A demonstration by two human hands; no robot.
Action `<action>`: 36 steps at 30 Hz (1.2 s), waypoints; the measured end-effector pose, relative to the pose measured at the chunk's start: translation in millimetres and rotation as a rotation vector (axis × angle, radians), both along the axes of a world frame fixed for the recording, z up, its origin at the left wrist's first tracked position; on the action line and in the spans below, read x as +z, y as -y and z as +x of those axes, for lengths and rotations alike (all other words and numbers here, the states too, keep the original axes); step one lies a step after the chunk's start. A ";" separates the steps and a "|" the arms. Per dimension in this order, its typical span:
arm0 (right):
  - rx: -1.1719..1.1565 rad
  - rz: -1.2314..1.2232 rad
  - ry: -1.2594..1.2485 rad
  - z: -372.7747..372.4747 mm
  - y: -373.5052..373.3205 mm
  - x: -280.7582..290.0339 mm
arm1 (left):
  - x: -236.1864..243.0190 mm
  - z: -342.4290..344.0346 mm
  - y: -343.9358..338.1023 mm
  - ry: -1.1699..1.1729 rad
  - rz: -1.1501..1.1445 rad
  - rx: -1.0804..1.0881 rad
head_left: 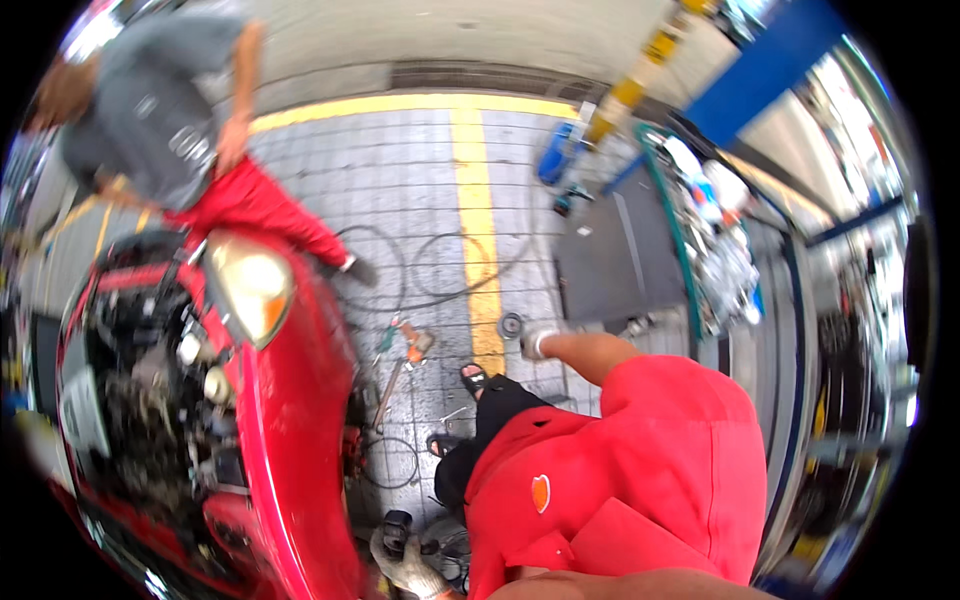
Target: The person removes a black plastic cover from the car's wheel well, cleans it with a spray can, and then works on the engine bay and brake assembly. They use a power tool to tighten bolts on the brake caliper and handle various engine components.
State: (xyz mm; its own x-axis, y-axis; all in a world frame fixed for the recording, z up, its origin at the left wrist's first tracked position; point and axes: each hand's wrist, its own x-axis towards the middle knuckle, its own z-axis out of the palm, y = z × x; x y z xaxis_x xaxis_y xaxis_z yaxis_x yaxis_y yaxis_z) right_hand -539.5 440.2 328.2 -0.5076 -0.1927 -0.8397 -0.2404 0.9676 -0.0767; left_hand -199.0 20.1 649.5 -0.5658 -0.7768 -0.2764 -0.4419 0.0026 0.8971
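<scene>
My left hand (408,572), in a pale knitted glove, comes in at the lower edge beside the red car fender (285,450). It is closed round a black power tool (397,530) with a blocky end; the exact kind is unclear. My right hand (537,340), in a light grey glove, hangs at the end of my bent arm over the tiled floor. Its fingers are too small and blurred to read. Close beside it is a dark round disc (511,325). The car's engine bay (150,390) is exposed, with a headlight (250,287) at its corner.
A person (170,120) in a grey top and red trousers stands beyond the car. Hoses (405,270), a long-handled tool (388,400), an orange tool (418,345) and a small wrench (455,412) lie on the floor. A green-edged cart (690,270) carries bottles and plastic. A blue post (765,75) rises behind.
</scene>
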 end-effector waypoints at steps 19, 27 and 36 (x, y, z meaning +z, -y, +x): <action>-0.927 0.082 0.091 403.1 -136.4 8.3 | -97.6 -36.2 34.3 0.051 0.099 -0.884; -0.943 -0.025 -0.006 349.9 -119.5 108.3 | -139.0 4.2 60.8 0.026 -0.115 -0.832; -0.945 -0.319 0.105 232.3 -179.1 124.5 | -90.6 -41.3 -98.6 0.057 0.200 -0.743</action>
State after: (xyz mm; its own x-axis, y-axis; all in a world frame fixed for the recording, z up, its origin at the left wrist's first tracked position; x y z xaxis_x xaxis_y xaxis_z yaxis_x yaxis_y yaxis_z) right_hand -307.2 619.3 452.7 -0.4950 0.0268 -0.8685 0.6390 0.6886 -0.3429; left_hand -240.3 118.7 558.8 -0.9000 -0.1311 -0.4156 -0.4328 0.1568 0.8878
